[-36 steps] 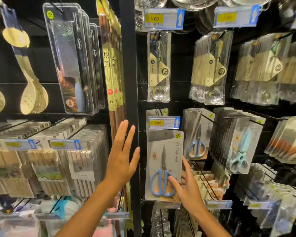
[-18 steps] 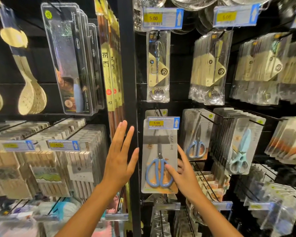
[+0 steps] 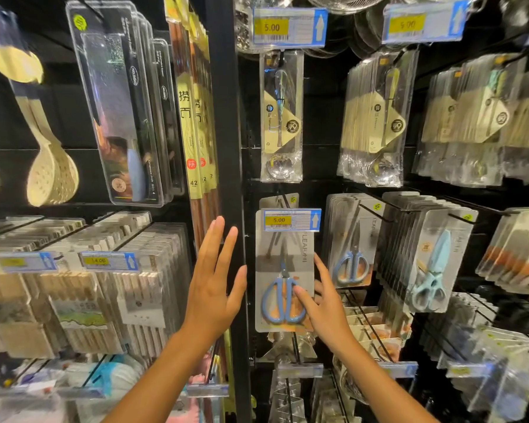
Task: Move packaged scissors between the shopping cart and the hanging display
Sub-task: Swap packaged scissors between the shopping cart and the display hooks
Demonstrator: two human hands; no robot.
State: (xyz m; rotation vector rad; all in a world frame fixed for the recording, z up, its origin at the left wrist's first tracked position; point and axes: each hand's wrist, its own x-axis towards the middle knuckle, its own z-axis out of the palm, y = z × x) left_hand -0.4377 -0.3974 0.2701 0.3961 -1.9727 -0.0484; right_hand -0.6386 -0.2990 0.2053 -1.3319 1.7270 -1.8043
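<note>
Fingers (image 3: 303, 296) of the right hand (image 3: 324, 309) pinch the lower right edge of the flat carded pack of blue-handled scissors (image 3: 283, 279), thumb on the front over the handle loops, the other fingers behind the card. Over the last second the pack has risen: its top, then hanging below the blue-and-yellow price tag (image 3: 292, 220), now sits tucked behind it, level with the black wire hook (image 3: 284, 201). That suggests the pack is being threaded onto the hanging display, though whether its hole has caught the hook is hidden by the tag. The left hand (image 3: 216, 288) has stayed where it was, fingers straight and spread, holding nothing, just in front of the black upright post (image 3: 226, 117). The pack is a stiff grey card under glossy clear plastic; the scissors show smooth rounded plastic loops and short steel blades. Similar packs with pale blue scissors (image 3: 431, 270) hang to the right.
</note>
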